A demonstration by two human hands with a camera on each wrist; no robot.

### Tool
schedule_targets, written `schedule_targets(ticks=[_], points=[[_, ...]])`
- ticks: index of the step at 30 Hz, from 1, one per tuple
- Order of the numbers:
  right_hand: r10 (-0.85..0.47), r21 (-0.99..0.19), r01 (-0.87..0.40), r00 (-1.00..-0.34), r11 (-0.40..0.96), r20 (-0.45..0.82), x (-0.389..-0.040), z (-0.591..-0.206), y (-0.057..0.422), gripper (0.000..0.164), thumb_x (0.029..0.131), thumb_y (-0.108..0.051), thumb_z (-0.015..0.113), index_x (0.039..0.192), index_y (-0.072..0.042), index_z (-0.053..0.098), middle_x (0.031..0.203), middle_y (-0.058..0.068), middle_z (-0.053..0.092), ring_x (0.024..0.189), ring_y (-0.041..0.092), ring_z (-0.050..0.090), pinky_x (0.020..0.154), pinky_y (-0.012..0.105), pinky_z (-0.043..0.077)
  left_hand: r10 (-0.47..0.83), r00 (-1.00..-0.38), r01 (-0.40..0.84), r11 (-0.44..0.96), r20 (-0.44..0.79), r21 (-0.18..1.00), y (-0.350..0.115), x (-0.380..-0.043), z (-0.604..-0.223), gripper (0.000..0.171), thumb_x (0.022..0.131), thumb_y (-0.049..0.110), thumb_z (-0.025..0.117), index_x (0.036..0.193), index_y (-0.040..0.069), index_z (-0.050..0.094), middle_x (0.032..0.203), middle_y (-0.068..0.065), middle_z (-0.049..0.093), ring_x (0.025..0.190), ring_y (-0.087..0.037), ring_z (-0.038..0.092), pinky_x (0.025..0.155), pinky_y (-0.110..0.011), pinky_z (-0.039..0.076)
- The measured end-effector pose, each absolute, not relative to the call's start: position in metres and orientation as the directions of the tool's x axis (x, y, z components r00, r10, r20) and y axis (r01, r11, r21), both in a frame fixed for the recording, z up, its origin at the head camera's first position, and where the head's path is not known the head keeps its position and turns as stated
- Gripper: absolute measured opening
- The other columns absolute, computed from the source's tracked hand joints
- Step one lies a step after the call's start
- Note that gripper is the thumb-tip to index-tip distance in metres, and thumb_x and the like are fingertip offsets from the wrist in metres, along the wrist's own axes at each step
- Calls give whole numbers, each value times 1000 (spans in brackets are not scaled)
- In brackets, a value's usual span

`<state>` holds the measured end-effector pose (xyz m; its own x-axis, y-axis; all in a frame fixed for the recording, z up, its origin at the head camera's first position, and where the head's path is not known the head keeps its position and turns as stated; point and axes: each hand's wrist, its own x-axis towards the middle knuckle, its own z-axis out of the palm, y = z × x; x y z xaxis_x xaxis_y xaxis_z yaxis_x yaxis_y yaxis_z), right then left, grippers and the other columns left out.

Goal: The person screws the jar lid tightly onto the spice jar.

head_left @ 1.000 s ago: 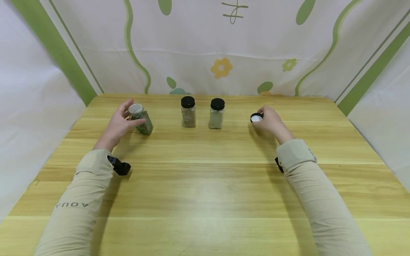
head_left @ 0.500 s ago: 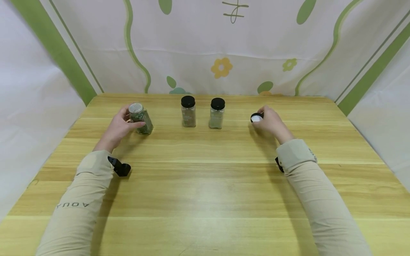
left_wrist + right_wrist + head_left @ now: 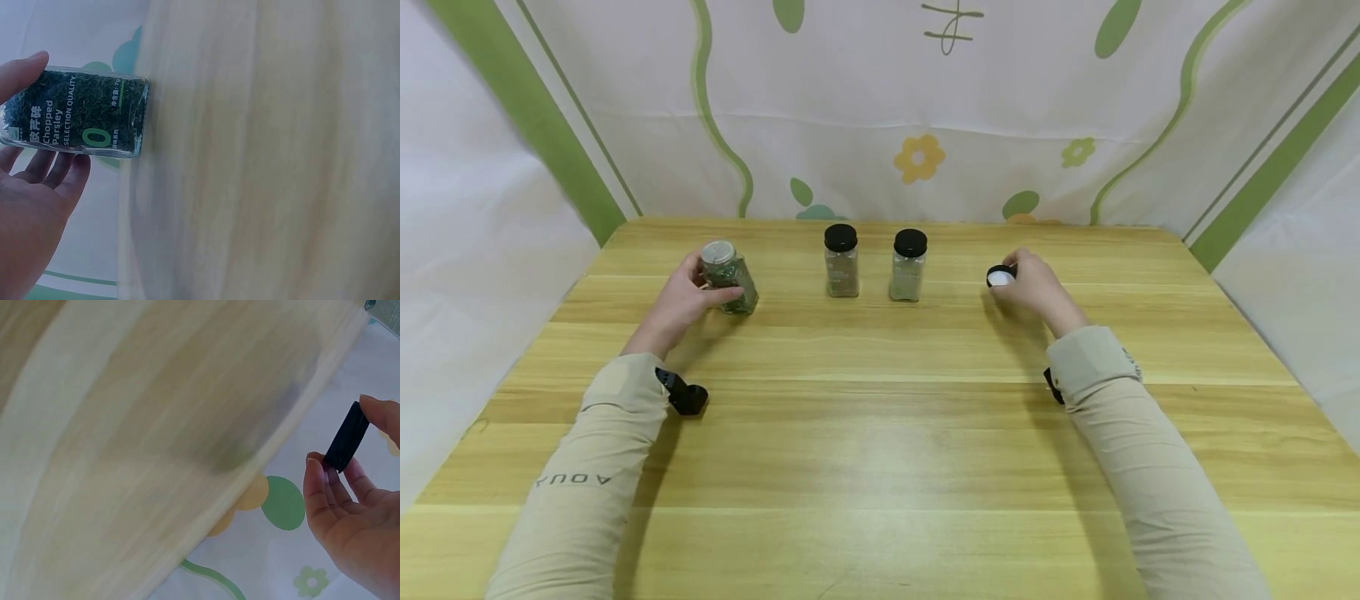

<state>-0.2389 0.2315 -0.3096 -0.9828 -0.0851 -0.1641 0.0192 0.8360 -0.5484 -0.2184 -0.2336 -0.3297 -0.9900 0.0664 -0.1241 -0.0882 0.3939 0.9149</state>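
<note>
At the left of the table, my left hand [image 3: 674,302] holds a clear jar of chopped parsley [image 3: 741,287]. The jar has a pale round top and no black cap on it. In the left wrist view, the thumb lies along one side of the parsley jar [image 3: 94,115] and the fingers are on the opposite side. Over on the right, my right hand [image 3: 1036,287] pinches a black jar lid [image 3: 1001,276] whose white inside faces the head camera. The right wrist view has this lid [image 3: 347,437] edge-on between thumb and fingertips, clear of the tabletop.
Two capped spice jars stand upright at the back middle: one with brownish contents [image 3: 842,275], one with pale contents [image 3: 907,279]. The wooden table [image 3: 880,450] ends at a printed curtain [image 3: 850,100]. Each wrist carries a small black camera [image 3: 685,396].
My left fingers, raised behind the parsley jar a second ago, have come down and closed around it. The jar has hardly moved. My right hand with the lid stays in place.
</note>
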Motion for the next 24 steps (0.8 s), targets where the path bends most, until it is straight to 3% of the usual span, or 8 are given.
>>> schedule_targets(ticks=[16,24], points=[[-101,-577,2,-984,817,-146,-239,-311,230,55,91,-12,61,135,6,34,132,34,44,119,42,45,103,55,38,56,-992,-79,393,-109,916,-233,-219,-334,85,90,21,67,152,5,11,156,-20,21,143,-37,24,117,-50,24],[-74,-593,32,-985,804,-153,-240,-312,230,58,90,-15,62,135,8,33,136,33,41,124,43,42,106,54,36,39,-993,-83,414,-109,907,-232,-220,-335,85,90,26,67,153,7,12,156,-20,23,143,-38,25,116,-51,26]])
